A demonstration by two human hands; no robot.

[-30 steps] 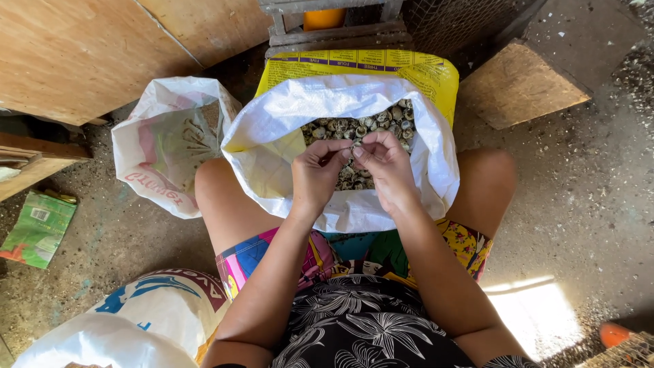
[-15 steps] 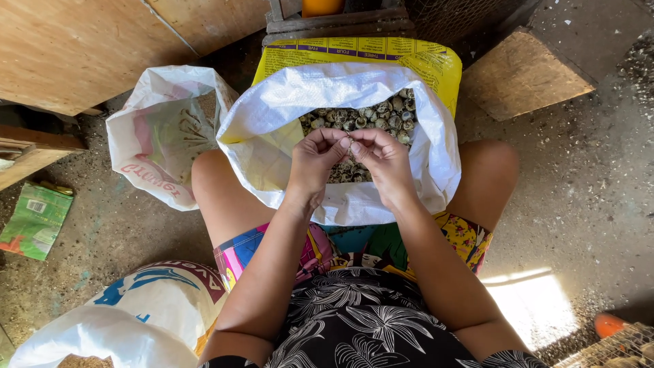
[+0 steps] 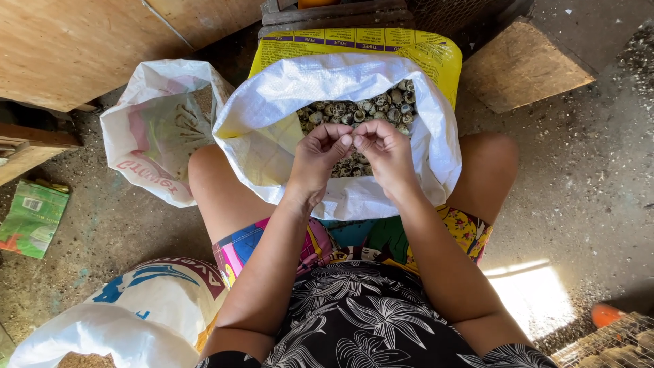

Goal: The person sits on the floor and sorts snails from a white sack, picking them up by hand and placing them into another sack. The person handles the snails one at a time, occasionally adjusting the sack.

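Right above the open sack (image 3: 422,170), a small egg (image 3: 348,141) was pinched between the two hands. It was mostly hidden by the fingertips, so only a bit of it showed. The left hand (image 3: 319,162) had its fingers curled together, with the tips pressed on the egg. The right hand (image 3: 385,154) did the same from the other side, and the fingertips of both hands met in the middle.

Under the hands, the sack was white inside and yellow outside. It stood between the person's bare knees, with its mouth rolled wide open. It was full of little speckled eggs (image 3: 368,112), piled up close to the hands.

The person sat low, in bright shorts (image 3: 463,238) and a black top with white leaves (image 3: 368,320).

Just beside the left knee stood another open bag (image 3: 136,146), white with pink marks. What it held could not be made out. Nearer the person, on the left, lay a third bag (image 3: 150,307), white with blue on it.

A green packet (image 3: 30,219) lay flat on the dusty floor (image 3: 579,177), well apart from the hands on the left. Wooden boards (image 3: 75,48) leaned behind it. A patch of sun (image 3: 531,296) fell on the floor to the right, and a wire cage (image 3: 613,347) showed in the near right corner.
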